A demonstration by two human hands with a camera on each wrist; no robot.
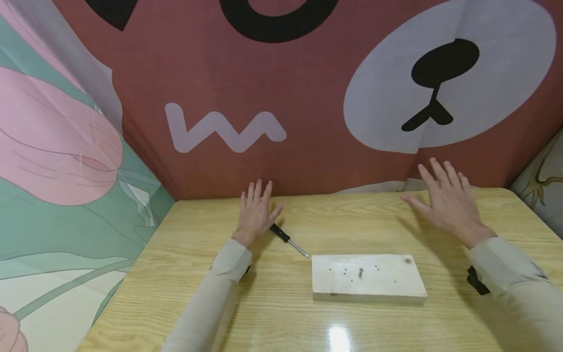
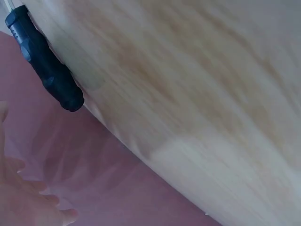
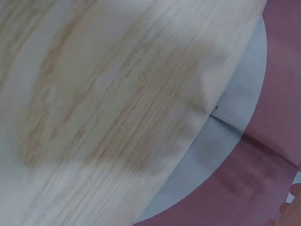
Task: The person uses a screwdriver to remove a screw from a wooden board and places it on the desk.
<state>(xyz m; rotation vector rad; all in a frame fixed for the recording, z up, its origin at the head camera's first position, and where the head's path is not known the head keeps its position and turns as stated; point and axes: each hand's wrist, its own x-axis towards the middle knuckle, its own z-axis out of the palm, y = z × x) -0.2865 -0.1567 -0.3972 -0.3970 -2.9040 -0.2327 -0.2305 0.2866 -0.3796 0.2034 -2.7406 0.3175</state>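
Note:
My left hand (image 1: pixel 255 215) is held over the table's far left part, fingers spread and straight, gripping nothing. Close beside it lies a screwdriver (image 1: pixel 281 234) with a black handle and a metal shaft slanting toward the board; in the left wrist view the black handle (image 2: pixel 47 63) shows at upper left. My right hand (image 1: pixel 448 205) is spread over the far right part, also holding nothing. Between the forearms, nearer to me, a pale wooden board (image 1: pixel 378 288) lies flat with several small holes. One screw (image 1: pixel 361 273) sticks up near the board's middle.
The wood-grain table (image 1: pixel 272 313) ends at a far edge against a reddish hanging cloth (image 1: pixel 308 166) with a cartoon face. A green and pink patterned cloth (image 1: pixel 57 225) hangs at left. Dark wrist devices show below both sleeves.

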